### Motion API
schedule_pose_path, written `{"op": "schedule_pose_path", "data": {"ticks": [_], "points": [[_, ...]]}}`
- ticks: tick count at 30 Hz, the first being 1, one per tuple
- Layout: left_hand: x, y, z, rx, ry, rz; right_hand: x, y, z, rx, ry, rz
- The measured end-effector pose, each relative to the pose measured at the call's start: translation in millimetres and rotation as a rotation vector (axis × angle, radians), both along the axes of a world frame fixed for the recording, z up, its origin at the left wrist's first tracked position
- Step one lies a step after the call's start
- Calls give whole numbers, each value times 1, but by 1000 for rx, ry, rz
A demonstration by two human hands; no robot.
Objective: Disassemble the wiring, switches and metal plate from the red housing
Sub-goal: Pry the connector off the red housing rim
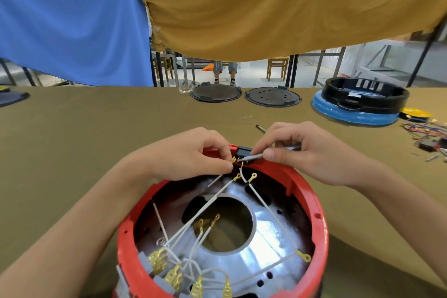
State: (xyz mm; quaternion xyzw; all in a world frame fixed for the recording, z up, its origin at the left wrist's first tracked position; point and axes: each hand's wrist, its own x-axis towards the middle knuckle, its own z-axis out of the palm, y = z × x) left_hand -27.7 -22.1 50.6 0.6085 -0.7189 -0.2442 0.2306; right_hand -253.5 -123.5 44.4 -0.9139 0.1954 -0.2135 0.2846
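Two hands on the round red plastic housing: left hand pinches a brass terminal, right hand grips a thin metal tool. A slip could bend the small black switch's tabs.

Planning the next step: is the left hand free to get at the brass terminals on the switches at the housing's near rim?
Probably not yet: the left hand pinches a connector at the black switch on the far rim. The near terminals lie uncovered once it lets go.
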Motion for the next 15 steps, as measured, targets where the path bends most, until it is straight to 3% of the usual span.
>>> {"op": "schedule_pose_path", "data": {"ticks": [6, 15], "points": [[7, 1, -2, -123, 273, 83, 3, 6, -2, 215, -243, 9], [-3, 1, 0, -263, 347, -14, 22, 29, -5, 185, -301, -88]]}}
